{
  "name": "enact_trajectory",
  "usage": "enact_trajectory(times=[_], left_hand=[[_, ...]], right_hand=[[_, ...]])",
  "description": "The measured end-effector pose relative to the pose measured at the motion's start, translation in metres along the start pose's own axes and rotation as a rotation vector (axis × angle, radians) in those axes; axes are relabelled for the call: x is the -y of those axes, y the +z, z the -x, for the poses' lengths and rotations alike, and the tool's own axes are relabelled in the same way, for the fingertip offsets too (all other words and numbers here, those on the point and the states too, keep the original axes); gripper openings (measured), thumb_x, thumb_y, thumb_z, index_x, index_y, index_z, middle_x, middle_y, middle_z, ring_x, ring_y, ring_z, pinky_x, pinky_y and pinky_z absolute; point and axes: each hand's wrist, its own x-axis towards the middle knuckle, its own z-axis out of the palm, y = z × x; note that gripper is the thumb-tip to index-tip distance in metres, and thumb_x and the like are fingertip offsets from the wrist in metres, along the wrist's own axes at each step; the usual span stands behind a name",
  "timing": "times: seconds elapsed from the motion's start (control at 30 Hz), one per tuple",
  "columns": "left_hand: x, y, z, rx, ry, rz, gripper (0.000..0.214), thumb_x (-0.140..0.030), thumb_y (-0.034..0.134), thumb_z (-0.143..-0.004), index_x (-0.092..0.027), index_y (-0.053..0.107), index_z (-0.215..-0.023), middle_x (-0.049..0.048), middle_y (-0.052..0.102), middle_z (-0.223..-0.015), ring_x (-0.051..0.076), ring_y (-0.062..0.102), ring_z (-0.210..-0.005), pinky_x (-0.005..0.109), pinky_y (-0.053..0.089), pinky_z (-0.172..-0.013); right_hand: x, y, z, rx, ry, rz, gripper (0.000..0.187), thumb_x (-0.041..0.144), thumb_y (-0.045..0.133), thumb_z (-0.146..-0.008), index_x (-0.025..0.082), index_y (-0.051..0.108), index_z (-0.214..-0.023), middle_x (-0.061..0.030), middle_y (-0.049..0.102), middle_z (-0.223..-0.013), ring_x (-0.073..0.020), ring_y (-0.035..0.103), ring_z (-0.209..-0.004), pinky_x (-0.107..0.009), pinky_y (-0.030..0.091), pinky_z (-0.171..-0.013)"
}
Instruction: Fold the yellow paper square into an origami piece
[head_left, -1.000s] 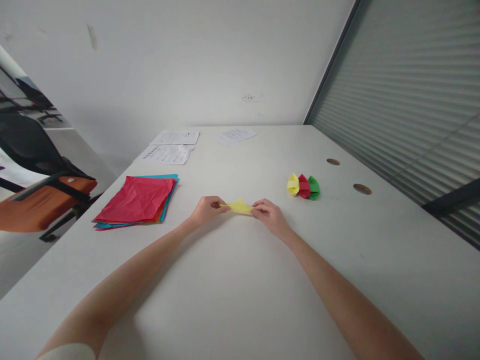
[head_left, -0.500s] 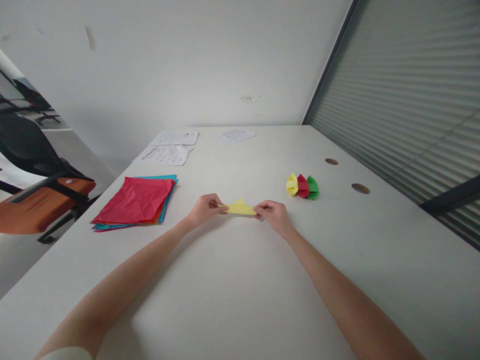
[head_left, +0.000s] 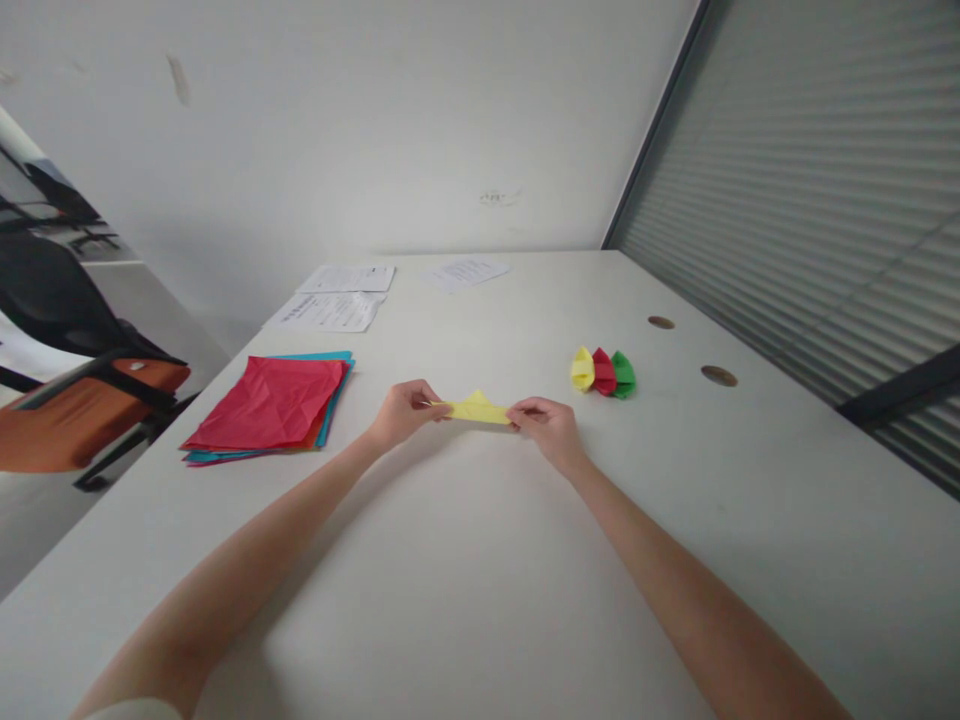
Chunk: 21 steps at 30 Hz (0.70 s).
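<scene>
A small folded yellow paper [head_left: 475,408] is stretched between my two hands over the middle of the white table [head_left: 465,560]. My left hand [head_left: 403,411] pinches its left tip, fingers closed. On the other side, my right hand [head_left: 545,428] pinches the right tip, fingers closed as well. Three finished folded pieces, a yellow one [head_left: 583,369], a red one [head_left: 604,371] and a green one [head_left: 623,373], lie side by side to the right of my hands.
A stack of coloured sheets with a crumpled red one on top [head_left: 270,404] lies to the left. Printed white papers [head_left: 334,310] and another sheet [head_left: 468,272] rest at the far edge. Two round cable holes [head_left: 718,375] mark the table's right side. An orange chair [head_left: 82,405] stands off to the left.
Both hands have pulled slightly apart, stretching the yellow paper flatter and wider between them. The view has drifted a little.
</scene>
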Motion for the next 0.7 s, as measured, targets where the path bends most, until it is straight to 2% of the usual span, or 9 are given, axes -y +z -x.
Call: enact_trajectory(times=[0.07,0.13,0.2,0.27,0.3,0.37,0.47,0.57,0.7], left_hand=[[0.0,-0.001,0.0,0.032,-0.01,0.013,0.043,-0.041,0.084,-0.059,-0.015,0.05,-0.064,0.0071,0.071,-0.067,0.015,0.068,-0.061,0.024,0.053,-0.058],[-0.002,-0.002,0.002,0.091,-0.037,0.031,0.042,-0.04,0.083,-0.061,-0.015,0.05,-0.072,0.0061,0.072,-0.069,0.015,0.068,-0.061,0.025,0.053,-0.058],[-0.007,-0.002,0.004,0.188,-0.069,0.01,0.045,-0.038,0.081,-0.063,-0.016,0.052,-0.091,0.0032,0.072,-0.07,0.014,0.067,-0.06,0.024,0.052,-0.057],[-0.015,0.0,0.008,0.292,-0.086,-0.08,0.055,-0.035,0.078,-0.067,-0.018,0.051,-0.112,0.001,0.072,-0.071,0.012,0.064,-0.058,0.021,0.048,-0.055],[-0.02,0.002,0.01,0.317,-0.078,-0.141,0.055,-0.034,0.077,-0.068,-0.017,0.053,-0.115,0.0011,0.072,-0.071,0.012,0.064,-0.059,0.02,0.047,-0.055],[-0.029,0.008,0.015,0.36,-0.033,-0.232,0.044,-0.034,0.075,-0.07,-0.015,0.062,-0.108,0.0028,0.072,-0.074,0.013,0.065,-0.063,0.022,0.049,-0.06],[-0.038,0.017,0.02,0.383,-0.001,-0.228,0.03,-0.038,0.071,-0.075,-0.014,0.071,-0.093,0.0065,0.073,-0.081,0.016,0.067,-0.069,0.024,0.052,-0.064],[-0.041,0.022,0.02,0.311,0.001,-0.173,0.029,-0.042,0.068,-0.077,-0.013,0.073,-0.08,0.0081,0.074,-0.078,0.016,0.067,-0.066,0.025,0.053,-0.063],[-0.046,0.024,0.013,0.272,0.015,-0.175,0.034,-0.046,0.068,-0.077,-0.012,0.074,-0.079,0.0084,0.073,-0.075,0.016,0.067,-0.066,0.025,0.053,-0.062]], right_hand=[[0.001,0.002,0.0,-0.034,-0.021,-0.043,0.039,0.049,0.082,-0.056,0.018,0.063,-0.072,-0.0014,0.066,-0.062,-0.0143,0.061,-0.055,-0.029,0.053,-0.058],[0.003,0.003,0.0,-0.088,-0.066,-0.099,0.044,0.046,0.083,-0.055,0.021,0.058,-0.08,0.0013,0.066,-0.066,-0.0131,0.06,-0.056,-0.028,0.052,-0.058],[0.007,0.006,0.002,-0.112,-0.123,-0.134,0.05,0.042,0.083,-0.058,0.023,0.053,-0.093,0.0029,0.067,-0.07,-0.012,0.06,-0.059,-0.026,0.051,-0.06],[0.012,0.011,0.005,-0.079,-0.168,-0.118,0.053,0.039,0.081,-0.062,0.024,0.051,-0.103,0.0025,0.068,-0.073,-0.0115,0.059,-0.061,-0.025,0.05,-0.062],[0.015,0.015,0.007,-0.051,-0.183,-0.097,0.053,0.039,0.08,-0.064,0.024,0.051,-0.105,0.0019,0.068,-0.074,-0.0116,0.059,-0.062,-0.025,0.049,-0.063],[0.021,0.024,0.012,0.0,-0.195,-0.053,0.051,0.039,0.079,-0.066,0.023,0.053,-0.108,0.0004,0.068,-0.076,-0.0124,0.059,-0.063,-0.027,0.05,-0.065],[0.029,0.038,0.015,0.024,-0.161,-0.086,0.048,0.042,0.078,-0.066,0.021,0.059,-0.106,-0.0018,0.069,-0.078,-0.0148,0.062,-0.069,-0.03,0.052,-0.071],[0.033,0.046,0.013,0.002,-0.081,-0.125,0.037,0.044,0.078,-0.063,0.019,0.066,-0.087,-0.0035,0.069,-0.075,-0.0166,0.064,-0.071,-0.031,0.052,-0.071],[0.04,0.046,0.002,-0.013,-0.071,-0.107,0.032,0.045,0.079,-0.06,0.018,0.068,-0.072,-0.0043,0.069,-0.072,-0.0166,0.062,-0.067,-0.03,0.052,-0.065]])
